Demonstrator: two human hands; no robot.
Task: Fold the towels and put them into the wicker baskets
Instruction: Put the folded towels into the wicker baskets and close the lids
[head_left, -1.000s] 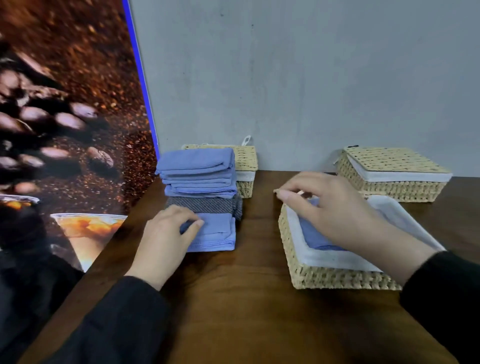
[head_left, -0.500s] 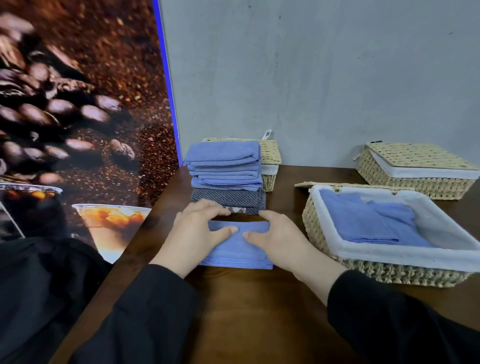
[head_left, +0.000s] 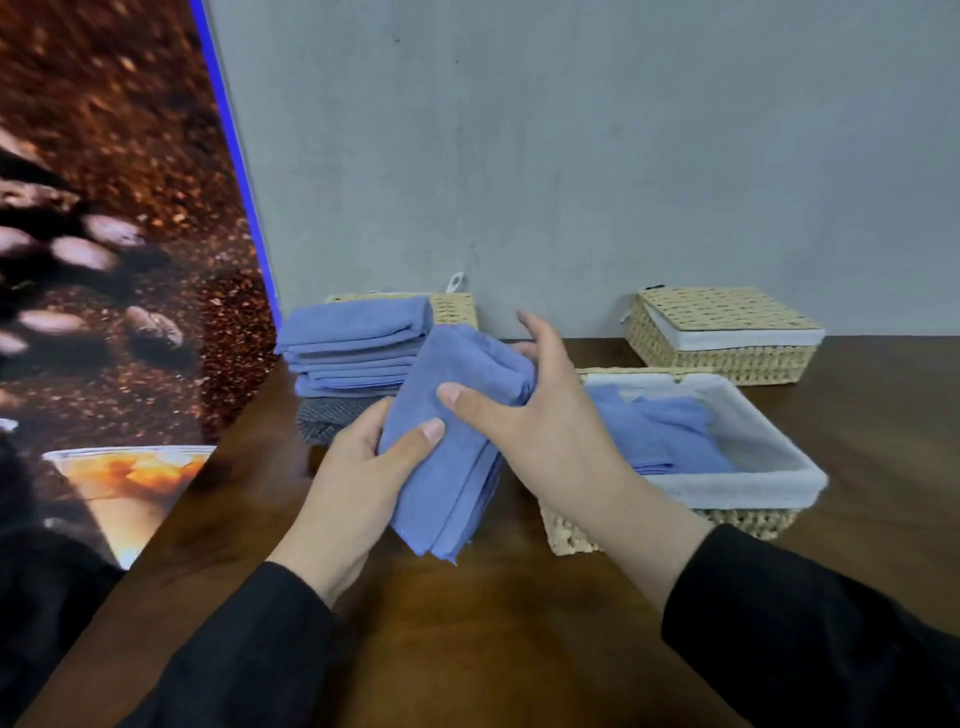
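Folded blue towel is held up off the wooden table at the centre of the frame, hanging at a slant with its loose layered edges pointing down toward the lower middle. The left hand grips its lower left part, thumb pressed across the front of the cloth and the other fingers hidden behind it. The right hand holds the towel's upper right end: its thumb lies flat on the front, the palm is against the fabric, and the index finger sticks up and away from the cloth. Both forearms are in black sleeves.

Just right of the hands, partly hidden by the right wrist, stands an open wicker basket with a white fabric liner; folded blue towels already lie flat inside it. Behind the held towel, left of centre, a stack of blue towels rests on a grey towel, which lies on the table. Behind that stack, against the grey wall, a second wicker basket shows only its top and a white loop. Toward the upper right, well apart from the hands, sits a closed wicker basket with a woven lid and a strip of white liner showing under it. A poster of coffee beans and an iced drink fills the left side of the frame.
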